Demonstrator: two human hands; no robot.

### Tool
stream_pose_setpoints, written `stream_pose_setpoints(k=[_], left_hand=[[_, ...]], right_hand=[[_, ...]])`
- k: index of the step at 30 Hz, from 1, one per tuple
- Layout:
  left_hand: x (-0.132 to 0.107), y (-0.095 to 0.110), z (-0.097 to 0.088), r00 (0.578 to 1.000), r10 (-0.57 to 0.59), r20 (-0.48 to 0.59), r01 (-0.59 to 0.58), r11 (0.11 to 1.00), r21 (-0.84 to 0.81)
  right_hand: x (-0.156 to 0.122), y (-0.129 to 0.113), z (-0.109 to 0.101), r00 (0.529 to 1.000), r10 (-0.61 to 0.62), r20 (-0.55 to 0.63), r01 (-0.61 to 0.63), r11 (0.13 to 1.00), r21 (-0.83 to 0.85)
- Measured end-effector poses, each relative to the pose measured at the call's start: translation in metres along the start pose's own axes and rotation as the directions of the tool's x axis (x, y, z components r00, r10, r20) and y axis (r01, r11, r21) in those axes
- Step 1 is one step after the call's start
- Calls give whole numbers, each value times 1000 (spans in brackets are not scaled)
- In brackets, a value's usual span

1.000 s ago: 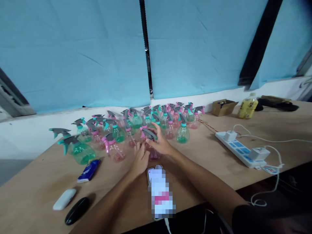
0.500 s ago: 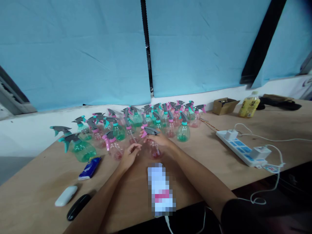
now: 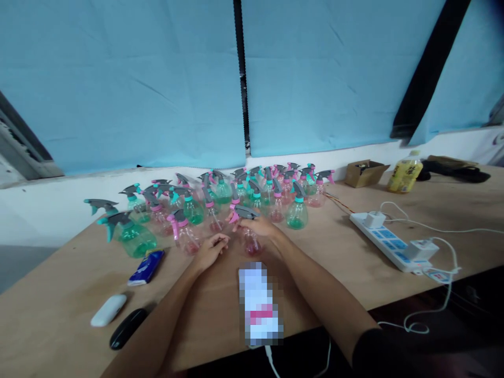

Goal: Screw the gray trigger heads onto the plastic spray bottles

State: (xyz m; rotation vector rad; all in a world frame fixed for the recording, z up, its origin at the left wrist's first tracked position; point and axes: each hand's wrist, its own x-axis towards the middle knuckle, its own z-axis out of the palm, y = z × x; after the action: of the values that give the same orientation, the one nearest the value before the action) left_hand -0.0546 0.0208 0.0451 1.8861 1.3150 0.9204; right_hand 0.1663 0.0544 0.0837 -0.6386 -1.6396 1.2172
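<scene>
In the head view, my right hand [image 3: 258, 227] is wrapped round the neck of a clear spray bottle [image 3: 252, 245] with a pink collar, a grey and pink trigger head and a little reddish liquid. The bottle stands upright on the table; some of my fingers are hidden behind its head. Left of it, my left hand [image 3: 211, 251] rests low, fingers loosely bent and apart, with nothing visible in them. Close by that hand is another pink-collared spray bottle [image 3: 188, 242]. A phone [image 3: 258, 299], its screen blurred out, lies in front of the held bottle.
Several green and pink spray bottles [image 3: 297, 215] stand behind my hands. At left are a blue packet [image 3: 146, 269], a white case [image 3: 109, 310] and a black case [image 3: 128, 329]. A power strip [image 3: 388, 242] with cables, a cardboard box [image 3: 364, 175] and a yellow drink bottle [image 3: 405, 175] are at right.
The view has shifted slightly, so most things appear a little further right. My right hand stays at the spray bottle's neck, and my left hand has barely moved.
</scene>
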Motion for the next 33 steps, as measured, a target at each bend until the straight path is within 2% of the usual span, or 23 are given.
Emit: stream_pose_setpoints(k=[6, 14, 21, 27, 33], left_hand=[[-1, -2, 1, 1000, 7, 11, -7, 999, 34], [-1, -1, 2, 1000, 18, 12, -18, 998, 64], [-1, -3, 2, 1000, 0, 11, -1, 998, 57], [-2, 0, 2, 1000, 3, 14, -4, 998, 64], [-2, 0, 2, 1000, 14, 21, -15, 997, 70]], right_hand=[[2, -3, 7, 1000, -20, -6, 21, 995, 102], [-3, -2, 2, 999, 11, -34, -13, 999, -46], [1, 2, 6, 996, -77, -47, 81, 992, 95], [1, 0, 6, 998, -40, -39, 42, 999, 31], [1, 1, 7, 997, -43, -56, 48, 996, 82]])
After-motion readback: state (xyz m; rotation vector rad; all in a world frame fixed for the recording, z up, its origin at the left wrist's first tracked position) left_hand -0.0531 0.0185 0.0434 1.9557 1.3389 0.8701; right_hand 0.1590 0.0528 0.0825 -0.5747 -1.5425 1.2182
